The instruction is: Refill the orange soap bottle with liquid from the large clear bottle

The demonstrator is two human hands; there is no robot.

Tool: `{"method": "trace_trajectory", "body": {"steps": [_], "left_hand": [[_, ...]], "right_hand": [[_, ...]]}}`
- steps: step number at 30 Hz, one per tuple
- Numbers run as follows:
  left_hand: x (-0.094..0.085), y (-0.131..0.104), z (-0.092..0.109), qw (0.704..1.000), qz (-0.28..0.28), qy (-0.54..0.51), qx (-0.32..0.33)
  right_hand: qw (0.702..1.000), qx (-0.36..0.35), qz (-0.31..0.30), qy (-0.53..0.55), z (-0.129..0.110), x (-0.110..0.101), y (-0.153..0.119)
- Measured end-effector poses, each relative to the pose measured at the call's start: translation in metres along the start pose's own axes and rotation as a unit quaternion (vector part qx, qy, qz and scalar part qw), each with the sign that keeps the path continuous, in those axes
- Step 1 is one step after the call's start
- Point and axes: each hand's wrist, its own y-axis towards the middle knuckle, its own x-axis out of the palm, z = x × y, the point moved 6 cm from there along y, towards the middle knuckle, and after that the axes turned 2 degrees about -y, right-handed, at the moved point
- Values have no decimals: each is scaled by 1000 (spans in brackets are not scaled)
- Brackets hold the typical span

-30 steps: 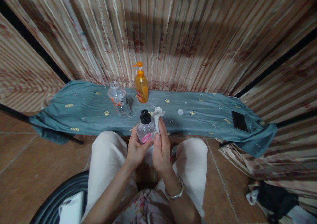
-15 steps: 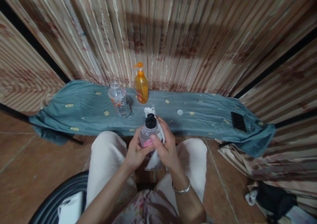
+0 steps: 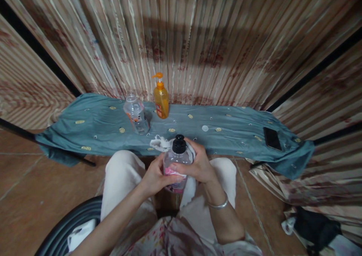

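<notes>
Clamps a clear bottle (image 3: 175, 159) between left hand (image 3: 155, 176) and right hand (image 3: 199, 164), with the black cap (image 3: 179, 145) uppermost. Keeps both hands together on it, between the legs of white trousers (image 3: 121, 176) and close to the near edge of the counter (image 3: 237, 137). Applies the left hand to the left flank, thumb across the front over the pink label (image 3: 169, 171). Applies the right hand to the right flank, thumb just above the left one. Wraps a white cloth (image 3: 189, 192) round the right side of the bottle, under the right hand, with one end out beyond the cap toward the left and the other hanging below. Cannot tell of any contact between left fingers and cloth behind the bottle. Bears a silver bangle (image 3: 219, 204) on the right wrist.

Locate other items from the hands. Ahead and to the left, on the counter, note an open-necked transparent bottle (image 3: 136, 112), upright. Farther ahead, slightly left, note an orange pump bottle (image 3: 161, 102), also upright. Well to the right, note a black phone (image 3: 272, 138), lying flat. Beyond the counter, note a striped curtain (image 3: 181, 40).
</notes>
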Motion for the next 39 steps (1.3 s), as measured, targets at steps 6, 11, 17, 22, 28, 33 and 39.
{"method": "trace_trajectory", "body": {"steps": [6, 11, 17, 22, 28, 33, 39], "left_hand": [[-8, -9, -1, 984, 88, 92, 122], [-4, -19, -16, 963, 114, 192, 150], [-5, -17, -27, 963, 116, 168, 177], [2, -21, -34, 989, 83, 73, 102], [19, -31, -19, 999, 43, -9, 32], [31, -37, -15, 996, -37, -83, -22], [37, -44, -11, 988, -88, -118, -39]], "right_hand": [[985, 18, 166, -35, -7, -10, -8], [961, 6, 270, -67, -20, -11, -12], [951, -4, 289, -110, -23, -6, -17], [973, -4, 203, -113, -29, -7, -13], [997, -4, 64, -40, -32, -10, -6], [997, 28, -59, 48, -29, -10, 0], [977, 77, -148, 136, -16, -8, 0]]}}
